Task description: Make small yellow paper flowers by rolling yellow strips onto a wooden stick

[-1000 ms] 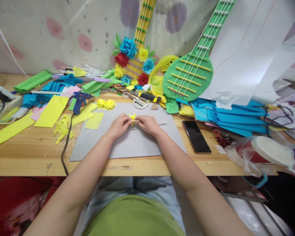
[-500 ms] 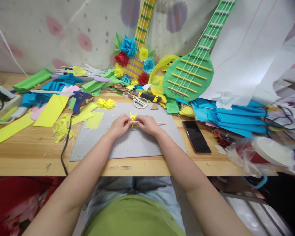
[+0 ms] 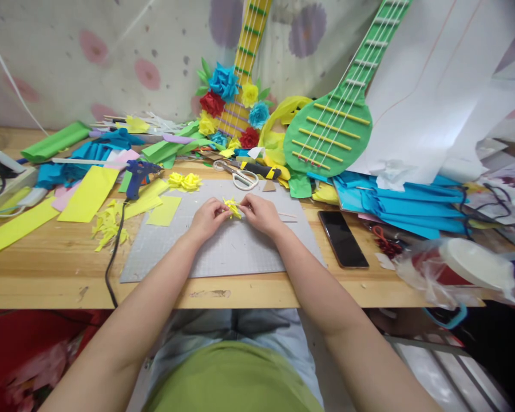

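Note:
Over the grey cutting mat [image 3: 223, 254], both of my hands are close together. My left hand [image 3: 211, 218] pinches a small yellow crepe-paper flower [image 3: 232, 208] with narrow pointed petals. My right hand [image 3: 260, 213] is closed at the flower's right side, with a thin pale stick [image 3: 287, 215] showing beyond it. The stick's tip shows between the right fingers and the petals. Finished yellow paper flowers [image 3: 184, 182] sit at the mat's upper left edge. A yellow paper piece [image 3: 164, 210] lies on the mat's left side.
Left of the mat are a blue glue gun [image 3: 139, 177] with its cord and yellow scraps [image 3: 108, 224]. Scissors [image 3: 240, 176] lie behind the hands. A phone [image 3: 342, 239] rests at right. Behind stand a green paper-covered instrument [image 3: 330, 137] and a yellow one [image 3: 236, 117] with flowers.
The flower has turned and tilted between my fingers. The stick, earlier lying across both hands' fingertips, is now angled from the right hand, whose fingers have shifted slightly upward.

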The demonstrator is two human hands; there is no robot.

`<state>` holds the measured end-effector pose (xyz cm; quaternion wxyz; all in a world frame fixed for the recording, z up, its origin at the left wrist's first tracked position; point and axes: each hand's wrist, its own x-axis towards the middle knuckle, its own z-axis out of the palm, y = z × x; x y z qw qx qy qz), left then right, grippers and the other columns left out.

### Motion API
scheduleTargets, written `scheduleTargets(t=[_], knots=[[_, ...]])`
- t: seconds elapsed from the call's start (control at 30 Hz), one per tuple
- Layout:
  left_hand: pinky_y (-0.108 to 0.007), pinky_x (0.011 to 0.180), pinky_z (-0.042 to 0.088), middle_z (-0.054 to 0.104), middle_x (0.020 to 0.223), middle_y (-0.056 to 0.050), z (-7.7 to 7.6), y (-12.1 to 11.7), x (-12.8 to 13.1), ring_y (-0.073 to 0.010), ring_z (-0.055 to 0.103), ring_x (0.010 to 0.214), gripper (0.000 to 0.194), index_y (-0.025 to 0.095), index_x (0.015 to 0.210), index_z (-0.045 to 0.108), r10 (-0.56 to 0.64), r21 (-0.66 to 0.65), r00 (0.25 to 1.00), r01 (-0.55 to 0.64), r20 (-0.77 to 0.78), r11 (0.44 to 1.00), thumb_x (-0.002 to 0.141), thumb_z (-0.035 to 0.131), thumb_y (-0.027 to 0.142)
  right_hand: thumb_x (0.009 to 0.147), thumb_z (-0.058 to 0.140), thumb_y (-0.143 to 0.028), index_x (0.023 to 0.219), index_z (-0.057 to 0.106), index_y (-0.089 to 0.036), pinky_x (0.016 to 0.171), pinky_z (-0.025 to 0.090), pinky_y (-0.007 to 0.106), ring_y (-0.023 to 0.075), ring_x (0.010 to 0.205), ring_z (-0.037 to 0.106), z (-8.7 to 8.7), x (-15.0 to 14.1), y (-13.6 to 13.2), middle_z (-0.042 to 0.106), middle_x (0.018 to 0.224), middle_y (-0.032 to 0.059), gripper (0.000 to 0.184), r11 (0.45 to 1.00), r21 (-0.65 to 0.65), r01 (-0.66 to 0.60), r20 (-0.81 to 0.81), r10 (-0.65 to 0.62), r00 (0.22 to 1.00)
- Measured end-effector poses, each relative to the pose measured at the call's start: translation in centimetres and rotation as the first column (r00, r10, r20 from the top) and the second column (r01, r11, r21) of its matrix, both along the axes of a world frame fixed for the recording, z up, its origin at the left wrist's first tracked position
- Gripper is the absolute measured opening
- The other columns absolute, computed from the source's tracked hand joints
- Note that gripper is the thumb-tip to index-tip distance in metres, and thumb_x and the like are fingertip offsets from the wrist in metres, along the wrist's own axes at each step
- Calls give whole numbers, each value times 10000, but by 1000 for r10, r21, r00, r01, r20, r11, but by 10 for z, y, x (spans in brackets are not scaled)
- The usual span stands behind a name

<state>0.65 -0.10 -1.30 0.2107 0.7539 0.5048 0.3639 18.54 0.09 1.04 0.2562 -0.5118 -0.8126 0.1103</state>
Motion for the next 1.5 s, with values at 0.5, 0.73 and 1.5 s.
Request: scheduleTargets(t=[0.5,0.73,1.5], knots=[[-224,570,348,472,660,20,5,0,-1,-78,422,578,154,171,696,607,137,49,991,-137,4,989,701,605,325,847,414,-330,816,578,-210,618,299,232,126,761,545,-2,-6,-2,645,835,4,206,999,34,9,100,-13,995],[-233,584,365,535,762,1,7,-1,-2,-89,465,612,183,183,729,598,166,126,979,-151,-118,980,715,592,365,840,398,-317,748,562,-191,604,289,229,119,672,518,-5,-7,0,625,739,13,227,999,26,39,100,-41,994],[-262,727,393,563,824,-41,6,-4,-4,-151,506,825,226,192,779,601,113,338,954,-13,-279,941,792,480,382,829,427,-385,766,576,-208,591,297,236,133,737,546,-3,-22,-1,640,781,5,240,996,54,67,128,-73,989]])
